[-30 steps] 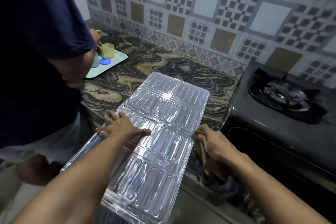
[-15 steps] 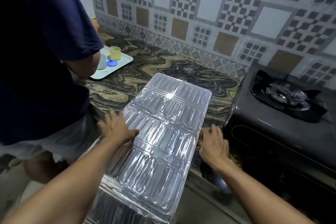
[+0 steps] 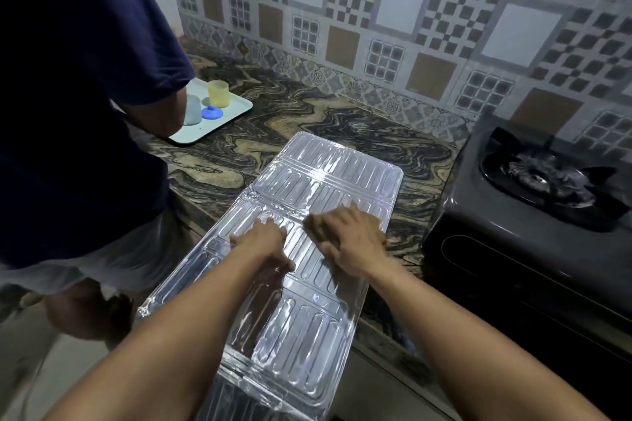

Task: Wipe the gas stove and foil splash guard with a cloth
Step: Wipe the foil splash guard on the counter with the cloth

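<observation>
The ribbed, shiny foil splash guard (image 3: 328, 178) lies flat on the marble counter, and its near end hangs over the counter's front edge. Both my hands rest on its middle, side by side. My left hand (image 3: 265, 239) lies palm down with the fingers straight on the foil. My right hand (image 3: 349, 239) presses flat beside it with the fingers spread. No cloth shows under or near either hand. The black gas stove (image 3: 506, 236) stands to the right, with its burner grate (image 3: 543, 178) at the far right.
Another person in a dark blue shirt (image 3: 78, 79) stands close on the left at the counter. Behind that person's arm a pale tray (image 3: 236, 113) carries a yellow cup (image 3: 219, 93), a grey cup (image 3: 191, 109) and a blue lid (image 3: 212, 112). A tiled wall backs the counter.
My right hand left the cloth at the guard's right edge and moved onto the foil. My left hand slid from the left edge toward the middle.
</observation>
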Available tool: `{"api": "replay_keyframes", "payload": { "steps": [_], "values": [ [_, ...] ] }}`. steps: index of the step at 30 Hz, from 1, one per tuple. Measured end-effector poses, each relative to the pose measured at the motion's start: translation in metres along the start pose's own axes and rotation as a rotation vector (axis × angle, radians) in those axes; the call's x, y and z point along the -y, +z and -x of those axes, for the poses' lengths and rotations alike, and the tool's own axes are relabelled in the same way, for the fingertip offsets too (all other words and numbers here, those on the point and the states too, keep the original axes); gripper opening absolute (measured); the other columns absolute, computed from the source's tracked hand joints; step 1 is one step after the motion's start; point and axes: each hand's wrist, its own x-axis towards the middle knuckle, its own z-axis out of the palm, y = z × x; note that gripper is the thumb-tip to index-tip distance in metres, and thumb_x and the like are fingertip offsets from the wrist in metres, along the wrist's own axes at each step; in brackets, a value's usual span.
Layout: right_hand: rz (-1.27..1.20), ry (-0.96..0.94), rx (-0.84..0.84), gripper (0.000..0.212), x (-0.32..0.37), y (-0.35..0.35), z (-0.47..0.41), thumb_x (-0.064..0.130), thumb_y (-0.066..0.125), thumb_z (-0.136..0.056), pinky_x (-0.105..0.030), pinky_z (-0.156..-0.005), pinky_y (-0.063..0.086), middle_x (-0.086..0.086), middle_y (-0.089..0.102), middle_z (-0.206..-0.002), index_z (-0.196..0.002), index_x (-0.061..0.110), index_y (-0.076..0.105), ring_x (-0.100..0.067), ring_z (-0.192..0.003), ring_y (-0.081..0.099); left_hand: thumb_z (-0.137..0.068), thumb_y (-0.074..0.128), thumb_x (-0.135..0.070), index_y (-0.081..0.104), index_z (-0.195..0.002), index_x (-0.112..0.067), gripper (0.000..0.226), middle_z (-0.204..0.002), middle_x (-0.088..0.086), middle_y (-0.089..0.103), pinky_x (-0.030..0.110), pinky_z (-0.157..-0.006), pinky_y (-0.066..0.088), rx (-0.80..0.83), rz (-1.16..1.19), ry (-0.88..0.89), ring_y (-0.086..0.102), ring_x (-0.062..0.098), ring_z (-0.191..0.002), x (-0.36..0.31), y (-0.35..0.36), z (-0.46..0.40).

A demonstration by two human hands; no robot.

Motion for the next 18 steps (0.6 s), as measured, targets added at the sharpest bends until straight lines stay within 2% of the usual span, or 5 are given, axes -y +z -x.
{"api": "replay_keyframes", "payload": {
  "steps": [2, 4, 9, 13, 18],
  "values": [
    [0.096, 0.030, 0.166, 0.065, -0.010, 0.018, 0.000, 0.054, 0.035, -0.097, -0.054, -0.119, 0.002, -0.002, 0.004, -0.163, -0.153, 0.038, 0.006, -0.029, -0.149, -0.002, -0.066, 0.078, -0.055, 0.051, -0.129, -0.022, 0.075, -0.154, 0.004, 0.028, 0.058, -0.106, 0.029, 0.010, 0.011, -0.009, 0.031, 0.030, -0.140, 0.000, -0.001, -0.003],
    [0.082, 0.011, 0.152, 0.061, -0.019, 0.029, 0.002, 0.052, 0.023, -0.100, -0.051, -0.120, -0.004, 0.000, -0.007, -0.163, -0.153, 0.038, -0.003, -0.025, -0.149, -0.010, -0.065, 0.079, -0.056, 0.055, -0.123, -0.023, 0.071, -0.148, 0.005, 0.034, 0.055, -0.105, 0.033, 0.010, 0.037, -0.016, 0.038, 0.031, -0.135, 0.002, -0.002, -0.005],
    [0.054, 0.032, 0.080, 0.054, -0.035, 0.023, 0.010, 0.030, 0.040, -0.101, -0.045, -0.121, 0.007, 0.003, 0.016, -0.162, -0.151, 0.040, 0.020, -0.022, -0.149, 0.013, -0.063, 0.082, -0.051, 0.055, -0.114, -0.024, 0.063, -0.123, 0.005, 0.047, 0.050, -0.101, 0.042, -0.041, 0.122, -0.031, 0.052, 0.028, -0.115, 0.005, 0.003, -0.004],
    [0.163, 0.025, -0.029, 0.047, -0.052, 0.011, 0.036, 0.031, 0.043, -0.099, -0.036, -0.109, 0.033, 0.003, 0.041, -0.150, -0.146, 0.034, 0.038, -0.024, -0.136, 0.041, -0.060, 0.083, -0.052, 0.056, -0.097, -0.027, 0.053, -0.116, 0.003, 0.050, 0.049, -0.098, 0.044, -0.063, 0.131, -0.017, 0.053, 0.026, -0.110, 0.007, 0.006, -0.008],
    [0.352, 0.395, 0.212, 0.041, -0.041, -0.022, 0.064, 0.017, 0.034, -0.095, -0.043, -0.095, 0.047, -0.007, 0.056, -0.135, -0.132, 0.020, 0.052, -0.032, -0.120, 0.055, -0.060, 0.083, -0.053, 0.052, -0.081, -0.028, 0.045, -0.104, 0.000, 0.060, 0.046, -0.096, 0.046, -0.084, 0.113, -0.006, 0.059, 0.023, -0.099, 0.008, 0.007, -0.007]
  ]
}}
